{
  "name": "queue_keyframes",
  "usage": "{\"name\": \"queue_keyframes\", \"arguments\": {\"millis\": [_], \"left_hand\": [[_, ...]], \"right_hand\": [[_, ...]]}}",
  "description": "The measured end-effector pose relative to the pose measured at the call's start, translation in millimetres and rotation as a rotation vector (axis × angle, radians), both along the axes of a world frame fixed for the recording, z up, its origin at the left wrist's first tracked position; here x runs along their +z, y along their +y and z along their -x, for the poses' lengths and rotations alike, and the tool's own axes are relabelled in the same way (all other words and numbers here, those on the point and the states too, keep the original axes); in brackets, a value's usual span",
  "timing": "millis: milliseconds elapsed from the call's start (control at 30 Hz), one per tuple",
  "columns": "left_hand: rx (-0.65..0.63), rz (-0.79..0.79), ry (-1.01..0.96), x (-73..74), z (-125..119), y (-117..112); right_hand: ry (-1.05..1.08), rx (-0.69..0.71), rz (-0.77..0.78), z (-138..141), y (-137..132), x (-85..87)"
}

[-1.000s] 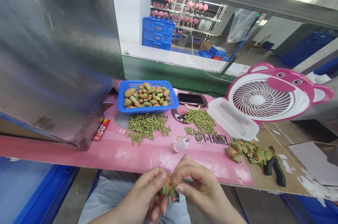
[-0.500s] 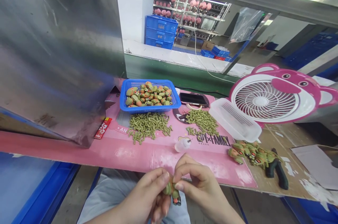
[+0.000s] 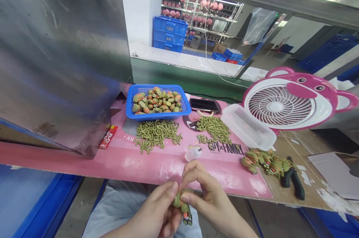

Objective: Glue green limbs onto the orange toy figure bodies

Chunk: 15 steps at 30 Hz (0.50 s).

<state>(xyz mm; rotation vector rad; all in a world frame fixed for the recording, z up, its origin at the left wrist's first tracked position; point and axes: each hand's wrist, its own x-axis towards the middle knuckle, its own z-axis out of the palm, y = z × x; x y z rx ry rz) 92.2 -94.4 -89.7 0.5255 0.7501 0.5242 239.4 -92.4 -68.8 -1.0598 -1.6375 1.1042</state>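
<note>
Over my lap, just off the table's front edge, a small green and orange toy figure (image 3: 185, 208) sits between both hands. My left hand (image 3: 159, 208) is closed round its left side, thumb on top. My right hand (image 3: 206, 191) pinches its upper part with thumb and forefinger. Whatever small part lies under those fingertips is hidden. A small translucent dropper bottle (image 3: 193, 153) is on the pink mat (image 3: 134, 163) just beyond my hands. Farther off lie two heaps of short green curved pieces, a left heap (image 3: 158, 133) and a right heap (image 3: 214, 129).
Behind the left heap stands a blue basket (image 3: 129, 107) of green and orange toy parts. A phone (image 3: 206, 105), a white tray (image 3: 248, 127) and a pink bear-faced fan (image 3: 276, 107) are to its right. Several figures (image 3: 263, 161) and black-handled pliers (image 3: 294, 182) lie at right. A metal panel (image 3: 64, 54) rises at left.
The toy figure has tipped slightly, its black-tipped end now lower and nearer me. My right fingers have shifted a little left over it. The view has moved slightly.
</note>
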Motion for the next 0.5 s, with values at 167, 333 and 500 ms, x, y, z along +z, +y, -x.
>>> {"name": "queue_keyframes", "arguments": {"millis": [167, 333, 500], "left_hand": [[0.095, 0.015, -0.28, -3.8, 3.3, -1.0], [0.11, 0.041, -0.581, -12.1, 4.2, -0.8], [0.153, -0.363, -0.291, -13.4, 15.9, 1.3]], "right_hand": [[0.122, -0.354, -0.237, -1.1, -12.7, -13.2], [0.034, -0.32, -0.209, 14.9, -24.4, -30.8], [-0.025, -0.261, -0.337, 15.7, -20.8, -19.9]]}}
